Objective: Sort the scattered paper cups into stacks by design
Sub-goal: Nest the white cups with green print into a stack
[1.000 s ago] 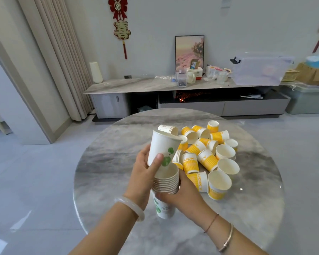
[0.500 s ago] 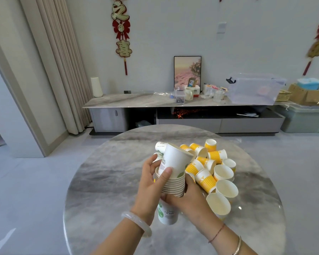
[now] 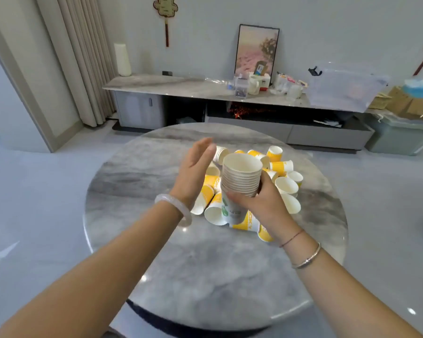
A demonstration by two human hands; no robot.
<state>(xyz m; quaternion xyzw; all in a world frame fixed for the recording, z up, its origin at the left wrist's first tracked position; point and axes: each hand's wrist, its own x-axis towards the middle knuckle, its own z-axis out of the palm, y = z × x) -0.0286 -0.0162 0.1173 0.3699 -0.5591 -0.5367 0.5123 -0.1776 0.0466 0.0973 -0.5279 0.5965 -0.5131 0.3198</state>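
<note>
Far left: curtain and a wall corner, well apart from the round marble desk. Left third of the desk shows plain grey marble from rim to pile.

Left hand raised over the pile's left side. Fingers straight and together, palm turned toward the stack, holding nothing. Just beside the stack; contact cannot be told. Pale bangle on that wrist.

Centre: stack of white leaf-print cups, upright, mouths up, lifted above the pile. Right hand wrapped round its lower half, fingers curled across the front, thumb up the right side. Green print showing below the fingers.

Under and around: loose yellow-banded cups heaped mid-desk, mostly on their sides, touching one another, spreading rightward. Outermost cups sit well inside the rim.

Right of pile: strip of marble out to the right edge. Near side: broad marble between pile and near rim, crossed by both forearms.
</note>
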